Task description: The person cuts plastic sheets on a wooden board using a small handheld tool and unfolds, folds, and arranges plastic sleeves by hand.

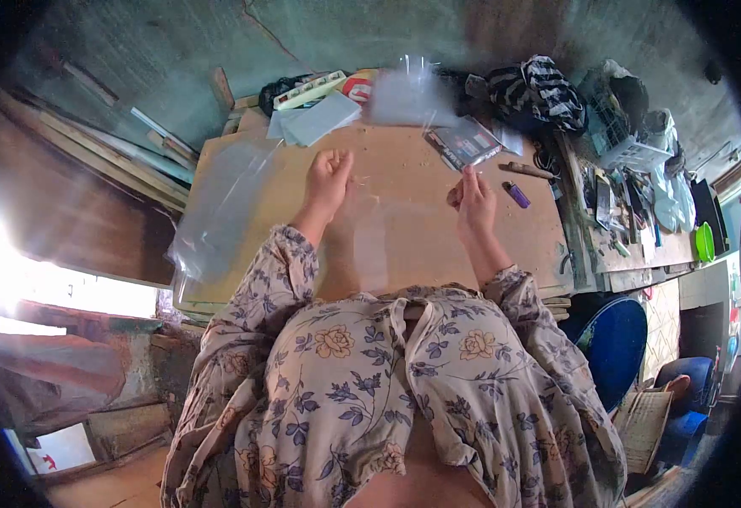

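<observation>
My left hand (330,176) is closed above the middle-left of the wooden board (438,254), fingers curled towards the centre. Across from it, my right hand (474,199) is closed too, with the thumb pointing up. Faint transparent edges show near the fingers of both hands, but what they grip is too clear to make out. A printed packet (465,142) lies just beyond my right hand. To its right are a purple lighter (516,195) and a brown stick-like object (527,170). Clear plastic sheets (228,190) lie at the board's left side.
At the back are a clear plastic bag (408,95), pale flat sheets (321,120), a power strip (309,90) and a striped dark cloth (539,91). A cluttered side shelf with a white basket (634,154) stands right. A blue drum (611,343) is below it.
</observation>
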`<act>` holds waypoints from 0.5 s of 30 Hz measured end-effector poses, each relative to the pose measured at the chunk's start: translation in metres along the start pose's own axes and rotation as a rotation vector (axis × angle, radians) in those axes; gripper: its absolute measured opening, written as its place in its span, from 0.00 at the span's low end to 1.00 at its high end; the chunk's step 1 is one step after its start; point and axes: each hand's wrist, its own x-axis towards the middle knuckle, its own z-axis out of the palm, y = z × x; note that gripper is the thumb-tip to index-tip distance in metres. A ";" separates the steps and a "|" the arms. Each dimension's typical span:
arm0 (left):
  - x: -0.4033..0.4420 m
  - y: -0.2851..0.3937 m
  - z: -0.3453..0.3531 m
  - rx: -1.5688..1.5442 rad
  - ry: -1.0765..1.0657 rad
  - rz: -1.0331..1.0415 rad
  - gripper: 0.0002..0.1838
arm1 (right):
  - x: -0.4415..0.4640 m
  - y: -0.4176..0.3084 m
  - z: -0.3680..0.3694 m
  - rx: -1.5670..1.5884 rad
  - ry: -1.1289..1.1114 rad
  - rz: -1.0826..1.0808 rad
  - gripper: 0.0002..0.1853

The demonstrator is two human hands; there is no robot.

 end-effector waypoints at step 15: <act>-0.033 -0.070 0.017 -0.185 0.034 -0.347 0.09 | -0.004 0.010 -0.004 -0.004 0.087 0.154 0.17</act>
